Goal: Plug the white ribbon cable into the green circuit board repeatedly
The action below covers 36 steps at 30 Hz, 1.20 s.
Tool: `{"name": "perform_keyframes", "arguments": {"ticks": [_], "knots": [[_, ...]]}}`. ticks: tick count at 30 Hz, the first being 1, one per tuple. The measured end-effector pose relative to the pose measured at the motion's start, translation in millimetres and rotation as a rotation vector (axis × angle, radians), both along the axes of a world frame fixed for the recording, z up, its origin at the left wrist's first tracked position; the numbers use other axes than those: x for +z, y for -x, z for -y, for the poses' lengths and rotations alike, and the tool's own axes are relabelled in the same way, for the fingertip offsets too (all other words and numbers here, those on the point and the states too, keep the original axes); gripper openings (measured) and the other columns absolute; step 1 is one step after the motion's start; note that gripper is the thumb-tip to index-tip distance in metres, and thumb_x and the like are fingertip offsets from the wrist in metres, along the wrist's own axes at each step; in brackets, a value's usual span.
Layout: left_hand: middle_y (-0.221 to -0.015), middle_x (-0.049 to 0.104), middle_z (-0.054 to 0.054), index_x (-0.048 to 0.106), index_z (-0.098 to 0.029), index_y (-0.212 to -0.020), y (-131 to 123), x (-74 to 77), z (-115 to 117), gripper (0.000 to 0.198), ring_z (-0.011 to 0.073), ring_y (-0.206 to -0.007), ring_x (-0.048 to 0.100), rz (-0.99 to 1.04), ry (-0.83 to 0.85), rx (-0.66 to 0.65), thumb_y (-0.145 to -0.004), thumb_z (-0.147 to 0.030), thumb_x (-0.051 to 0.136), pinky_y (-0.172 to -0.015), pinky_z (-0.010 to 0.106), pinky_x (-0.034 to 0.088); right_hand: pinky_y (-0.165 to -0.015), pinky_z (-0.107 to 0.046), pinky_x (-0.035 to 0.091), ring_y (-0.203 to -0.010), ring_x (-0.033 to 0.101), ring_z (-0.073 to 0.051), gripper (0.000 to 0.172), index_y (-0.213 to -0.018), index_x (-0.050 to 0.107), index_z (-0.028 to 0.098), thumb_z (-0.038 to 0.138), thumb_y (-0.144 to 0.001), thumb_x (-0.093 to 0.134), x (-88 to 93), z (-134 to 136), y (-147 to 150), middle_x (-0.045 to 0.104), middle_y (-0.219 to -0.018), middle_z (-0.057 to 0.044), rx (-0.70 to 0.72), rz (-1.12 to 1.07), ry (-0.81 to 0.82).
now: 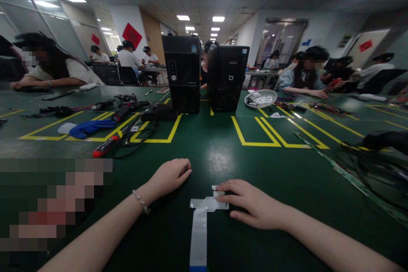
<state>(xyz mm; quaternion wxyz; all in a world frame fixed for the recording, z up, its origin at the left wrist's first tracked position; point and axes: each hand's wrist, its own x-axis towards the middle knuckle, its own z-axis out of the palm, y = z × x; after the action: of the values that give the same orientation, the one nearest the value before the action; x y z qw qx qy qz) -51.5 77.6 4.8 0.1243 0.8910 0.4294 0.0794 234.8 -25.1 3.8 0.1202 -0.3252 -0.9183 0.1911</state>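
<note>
My left hand (174,174) rests on the green tabletop, its fingers curled in loosely; nothing shows in it, and a beaded bracelet circles the wrist. To its right and nearer me lies my right hand (251,204), palm down with fingers stretched out. Its index and middle fingertips touch the right end of pale, shiny crossed strips (208,204) that look like tape lying flat on the table. A longer whitish strip (199,238) runs from them toward me and ends in blue at the bottom edge.
Two black computer towers (183,74) stand upright ahead. On the left lie a blue glove (91,128), a red-and-black screwdriver (106,145) and cables. A white basket (260,98) holds small parts at right, near a green strip (347,174) and black cables (376,165). People sit across the table.
</note>
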Motion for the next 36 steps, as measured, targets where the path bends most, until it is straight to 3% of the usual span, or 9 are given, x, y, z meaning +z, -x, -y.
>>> {"name": "perform_keyframes", "arguments": {"ticks": [6, 9, 11, 13, 15, 19, 22, 28, 36], "knots": [[-0.086, 0.063, 0.003, 0.058, -0.022, -0.092, -0.7, 1.3, 0.6, 0.016, 0.0202, -0.08, 0.06, -0.002, 0.006, 0.003, -0.093, -0.032, 0.046, -0.07, 0.031, 0.045, -0.11, -0.042, 0.036, -0.132, 0.042, -0.021, 0.046, -0.14, 0.048, 0.026, 0.038, -0.096, 0.051, 0.3, 3.0, 0.9, 0.047, -0.145, -0.008, 0.03, 0.011, -0.018], [-0.085, 0.063, 0.003, 0.058, -0.022, -0.091, -0.8, 2.3, 0.5, 0.016, 0.0205, -0.079, 0.06, -0.004, 0.011, 0.008, -0.092, -0.033, 0.046, -0.069, 0.031, 0.044, -0.108, -0.04, 0.039, -0.132, 0.043, -0.021, 0.046, -0.142, 0.045, 0.026, 0.039, -0.098, 0.045, -1.8, -4.5, -8.5, 0.046, -0.146, -0.008, -0.054, 0.057, -0.102], [-0.085, 0.063, 0.003, 0.058, -0.022, -0.092, -0.7, 2.6, 0.2, 0.018, 0.0205, -0.078, 0.06, -0.005, 0.016, 0.009, -0.093, -0.034, 0.045, -0.067, 0.031, 0.044, -0.109, -0.038, 0.04, -0.133, 0.043, -0.02, 0.045, -0.141, 0.046, 0.028, 0.039, -0.098, 0.042, -3.4, -17.9, -26.3, 0.044, -0.147, -0.006, -0.264, 0.151, -0.235], [-0.084, 0.063, 0.003, 0.059, -0.022, -0.092, -0.7, 2.5, -0.1, 0.018, 0.0204, -0.078, 0.06, -0.006, 0.02, 0.01, -0.093, -0.034, 0.045, -0.067, 0.031, 0.044, -0.11, -0.037, 0.039, -0.133, 0.044, -0.02, 0.045, -0.14, 0.048, 0.028, 0.039, -0.097, 0.042, -3.5, -35.5, -55.1, 0.044, -0.148, -0.005, -0.59, 0.27, -0.376], [-0.084, 0.063, 0.002, 0.059, -0.022, -0.092, -0.7, 2.2, -0.2, 0.018, 0.0205, -0.078, 0.06, -0.006, 0.022, 0.01, -0.092, -0.035, 0.046, -0.067, 0.031, 0.045, -0.111, -0.046, 0.036, -0.134, 0.041, -0.029, 0.05, -0.14, 0.047, 0.017, 0.037, -0.096, 0.04, -1.8, -51.4, -92.3, 0.041, -0.148, -0.015, -0.861, 0.306, -0.425], [-0.086, 0.063, 0.003, 0.059, -0.022, -0.092, -0.5, 2.5, 0.6, 0.02, 0.0205, -0.08, 0.06, 0.001, 0.031, 0.008, -0.093, -0.036, 0.045, -0.069, 0.031, 0.046, -0.103, -0.062, 0.033, -0.133, 0.034, -0.049, 0.062, -0.14, 0.039, -0.006, 0.035, -0.094, 0.036, 1.1, -60.6, -169.3, 0.031, -0.144, -0.037, -1.383, 0.355, -0.399], [-0.089, 0.064, 0.003, 0.059, -0.022, -0.093, -0.2, 3.7, 1.5, 0.02, 0.0203, -0.082, 0.061, 0.005, 0.04, 0.007, -0.093, -0.037, 0.044, -0.071, 0.032, 0.047, -0.094, -0.062, 0.038, -0.126, 0.039, -0.053, 0.068, -0.137, 0.041, -0.009, 0.044, -0.095, 0.037, -2.6, -53.7, -209.0, 0.035, -0.137, -0.042, -1.623, 0.386, -0.266], [-0.09, 0.065, 0.003, 0.059, -0.022, -0.093, -0.5, 6.1, 2.8, 0.019, 0.021, -0.084, 0.062, 0.005, 0.034, 0.006, -0.093, -0.035, 0.045, -0.074, 0.033, 0.047, -0.085, -0.058, 0.045, -0.115, 0.052, -0.048, 0.069, -0.138, 0.049, 0.003, 0.054, -0.093, 0.032, -16.0, -56.9, -230.5, 0.052, -0.128, -0.033, -1.746, 0.436, 0.001], [-0.086, 0.064, 0.003, 0.058, -0.022, -0.091, -0.2, 1.1, 1.0, 0.018, 0.0212, -0.08, 0.061, 0.01, 0.005, -0.002, -0.093, -0.034, 0.046, -0.071, 0.032, 0.045, -0.091, -0.056, 0.044, -0.116, 0.054, -0.045, 0.077, -0.138, 0.051, 0.011, 0.065, -0.091, 0.023, -18.4, -66.4, -200.0, 0.053, -0.131, -0.027, -1.626, 0.526, 0.062]]}}
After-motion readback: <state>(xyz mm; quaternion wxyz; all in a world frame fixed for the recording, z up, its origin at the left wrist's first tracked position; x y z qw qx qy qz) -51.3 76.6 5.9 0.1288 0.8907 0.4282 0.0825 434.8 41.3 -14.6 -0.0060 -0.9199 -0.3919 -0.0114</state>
